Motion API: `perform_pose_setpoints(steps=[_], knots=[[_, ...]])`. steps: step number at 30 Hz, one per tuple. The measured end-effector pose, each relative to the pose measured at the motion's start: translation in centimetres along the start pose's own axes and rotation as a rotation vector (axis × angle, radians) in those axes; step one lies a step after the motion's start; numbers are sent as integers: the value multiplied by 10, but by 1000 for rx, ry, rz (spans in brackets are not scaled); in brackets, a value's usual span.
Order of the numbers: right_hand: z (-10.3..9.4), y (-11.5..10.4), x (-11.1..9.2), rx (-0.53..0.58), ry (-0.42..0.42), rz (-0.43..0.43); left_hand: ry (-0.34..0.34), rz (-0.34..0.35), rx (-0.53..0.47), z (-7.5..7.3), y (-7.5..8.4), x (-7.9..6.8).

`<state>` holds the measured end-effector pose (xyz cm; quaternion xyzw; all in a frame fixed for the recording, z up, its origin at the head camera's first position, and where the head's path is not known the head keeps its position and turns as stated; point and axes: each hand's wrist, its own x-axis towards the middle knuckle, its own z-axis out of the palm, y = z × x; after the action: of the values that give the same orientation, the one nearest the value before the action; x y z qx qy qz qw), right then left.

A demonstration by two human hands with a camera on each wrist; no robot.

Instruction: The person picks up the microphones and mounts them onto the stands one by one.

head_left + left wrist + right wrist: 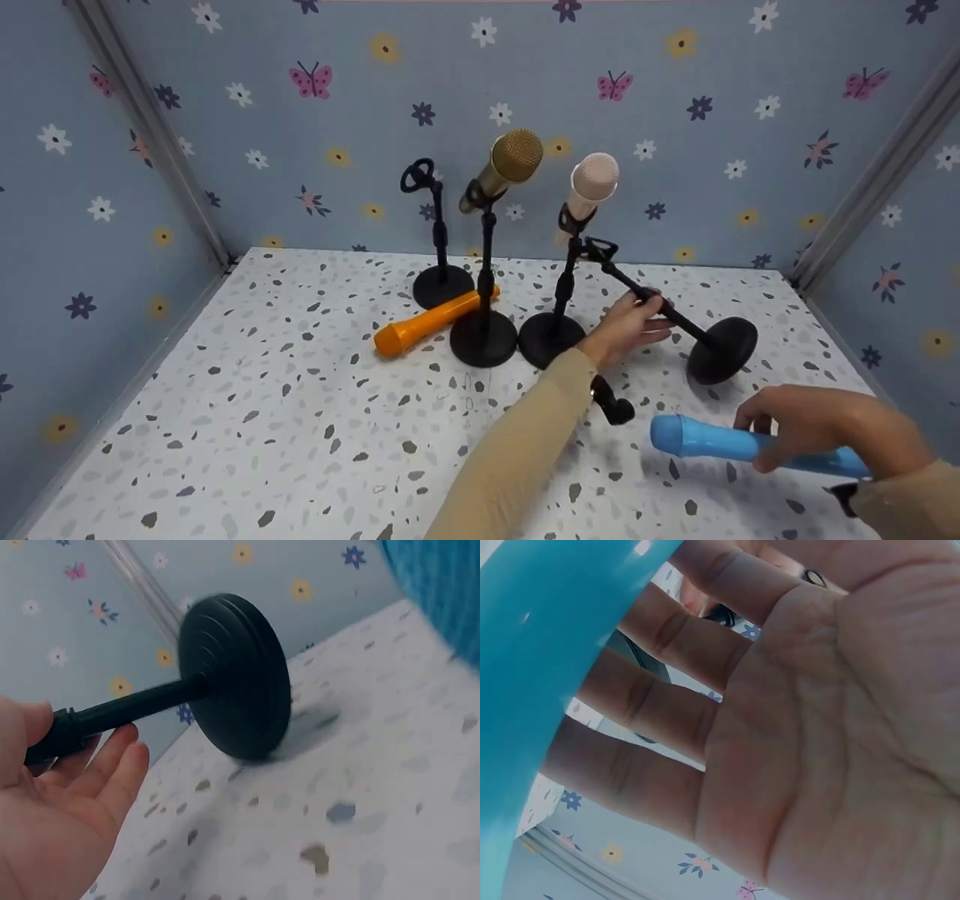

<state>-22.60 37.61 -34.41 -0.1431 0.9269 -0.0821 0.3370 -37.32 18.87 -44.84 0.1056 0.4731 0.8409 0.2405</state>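
My left hand [628, 330] grips the pole of a black microphone stand [686, 324], which leans with its round base tipped onto its edge. In the left wrist view, the thumb and fingers wrap the stand's collar, and the base [236, 679] touches the tabletop. My right hand [832, 427] holds a blue toy microphone [712, 439] by its handle, its head pointing left. The right wrist view shows the blue microphone [562, 637] large along the fingers. Close by my left hand, a white microphone [592, 184] sits in an upright stand [562, 292].
A gold microphone [510, 161] is clipped in another upright stand [485, 300]. Behind it stands a black stand with a bare clip [418, 176]. An orange microphone [420, 328] lies on the speckled table [300, 420]. Flowered panels [480, 67] wall the table in.
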Motion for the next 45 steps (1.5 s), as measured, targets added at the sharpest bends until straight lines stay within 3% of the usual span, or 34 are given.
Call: perform_pose_setpoints(steps=[5,15,24,30,36,40,45], knots=[[1,-1,-1,1,-2,5,-133,42,117,14,9,-10],[0,0,-5,10,16,-7,-291,38,384,23,23,-43],[-1,-15,7,44,27,-99,-448,158,749,-6,42,-89],[-1,-23,10,38,26,-142,-516,225,873,-26,53,-110],[1,-29,15,22,16,-147,-485,315,933,-45,59,-133],[0,-37,25,7,37,-178,-408,371,954,-64,67,-157],[1,-43,38,-4,125,-289,-274,428,992,-81,73,-179]])
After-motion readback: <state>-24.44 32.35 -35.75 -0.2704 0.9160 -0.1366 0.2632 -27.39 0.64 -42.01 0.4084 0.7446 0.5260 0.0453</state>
